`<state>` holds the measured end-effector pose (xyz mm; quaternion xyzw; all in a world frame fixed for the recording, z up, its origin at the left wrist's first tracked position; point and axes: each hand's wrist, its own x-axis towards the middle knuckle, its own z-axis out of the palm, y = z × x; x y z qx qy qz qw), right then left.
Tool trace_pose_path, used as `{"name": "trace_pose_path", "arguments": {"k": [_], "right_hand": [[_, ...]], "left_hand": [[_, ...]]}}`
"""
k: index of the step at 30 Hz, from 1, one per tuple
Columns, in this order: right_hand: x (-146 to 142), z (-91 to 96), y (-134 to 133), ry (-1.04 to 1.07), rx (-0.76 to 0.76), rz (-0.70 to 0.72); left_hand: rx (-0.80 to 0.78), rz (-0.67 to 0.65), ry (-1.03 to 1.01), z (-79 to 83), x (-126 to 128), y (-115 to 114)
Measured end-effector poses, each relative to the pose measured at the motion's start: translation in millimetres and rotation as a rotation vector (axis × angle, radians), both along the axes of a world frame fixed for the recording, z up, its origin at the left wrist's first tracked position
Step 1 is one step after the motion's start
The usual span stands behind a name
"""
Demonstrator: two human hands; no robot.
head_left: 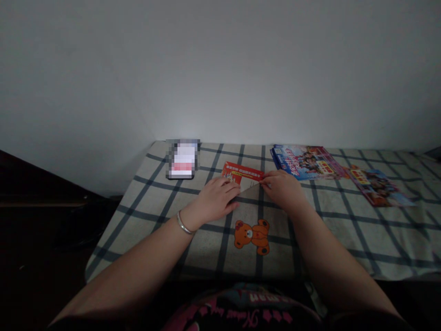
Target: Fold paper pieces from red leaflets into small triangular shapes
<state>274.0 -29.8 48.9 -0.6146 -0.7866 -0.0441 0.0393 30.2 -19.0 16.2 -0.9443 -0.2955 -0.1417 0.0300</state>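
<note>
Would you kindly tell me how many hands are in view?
2: the left hand over the left part of the red printed paper, and the right hand at its right end.

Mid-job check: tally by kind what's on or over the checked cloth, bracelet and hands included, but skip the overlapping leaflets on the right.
Hands: 2 (left hand, right hand)
Phone: 1
Red printed paper: 1
Bear picture: 1
Bracelet: 1
Total: 6
</note>
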Motion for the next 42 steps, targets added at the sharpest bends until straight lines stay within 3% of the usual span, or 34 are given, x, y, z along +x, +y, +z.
{"name": "trace_pose_path", "arguments": {"k": [9,42], "right_hand": [[-6,-0.7,-2,-0.050,0.015,-0.006],[-4,-1.8,-4,-0.025,0.025,-0.107]], "left_hand": [[0.001,0.021,-0.006,-1.2,20,0],[-0.104,-0.031,-0.027,8.4,-3,1]]}}
